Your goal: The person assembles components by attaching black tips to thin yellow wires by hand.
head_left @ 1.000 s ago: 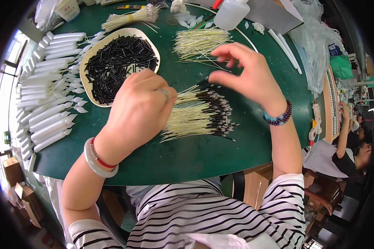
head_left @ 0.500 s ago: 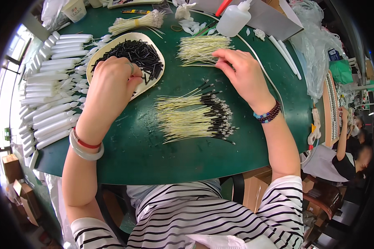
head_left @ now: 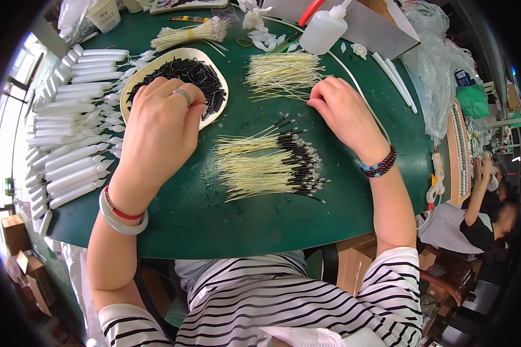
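My left hand (head_left: 163,130) is closed over the near side of a cream tray (head_left: 221,76) heaped with short black tubes (head_left: 192,70). Its fingertips are pressed together, and what they hold is hidden. At the right end of a pile of pale yellow wires (head_left: 281,70), my right hand (head_left: 342,110) pinches the end of a thin wire that slants out of the pile. Between my forearms lies a second bunch of yellow wires (head_left: 252,168), their right ends sleeved in black with small clear tips.
White candle-shaped pieces (head_left: 75,147) line the left side of the green table (head_left: 260,231). Behind are a tied wire bundle (head_left: 188,34), a white squeeze bottle (head_left: 324,32) and a grey box (head_left: 376,29). A white cable (head_left: 362,92) runs past my right hand. Another person (head_left: 480,214) sits at the right.
My right hand has shifted right and slightly nearer, and a wire now slants from the pile to its fingertips. My left hand has moved slightly right and nearer over the tray.
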Demonstrator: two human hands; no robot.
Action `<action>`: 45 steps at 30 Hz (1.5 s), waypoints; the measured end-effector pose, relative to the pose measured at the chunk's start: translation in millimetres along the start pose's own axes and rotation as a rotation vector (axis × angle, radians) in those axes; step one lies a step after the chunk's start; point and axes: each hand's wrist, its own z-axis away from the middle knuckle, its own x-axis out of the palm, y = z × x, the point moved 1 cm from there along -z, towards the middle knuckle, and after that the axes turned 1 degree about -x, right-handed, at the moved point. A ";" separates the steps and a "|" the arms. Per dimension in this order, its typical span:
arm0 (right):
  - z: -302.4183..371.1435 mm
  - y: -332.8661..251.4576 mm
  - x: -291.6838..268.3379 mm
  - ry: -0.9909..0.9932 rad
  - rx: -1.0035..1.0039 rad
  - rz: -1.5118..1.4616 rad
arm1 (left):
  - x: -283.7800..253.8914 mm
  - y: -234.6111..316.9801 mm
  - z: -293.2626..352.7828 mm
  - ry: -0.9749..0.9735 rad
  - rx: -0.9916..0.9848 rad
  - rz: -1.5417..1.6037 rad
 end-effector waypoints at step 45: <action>-2.1 -67.9 -18.0 0.098 -0.103 -0.503 | 4.7 31.2 9.0 -0.238 -0.351 0.828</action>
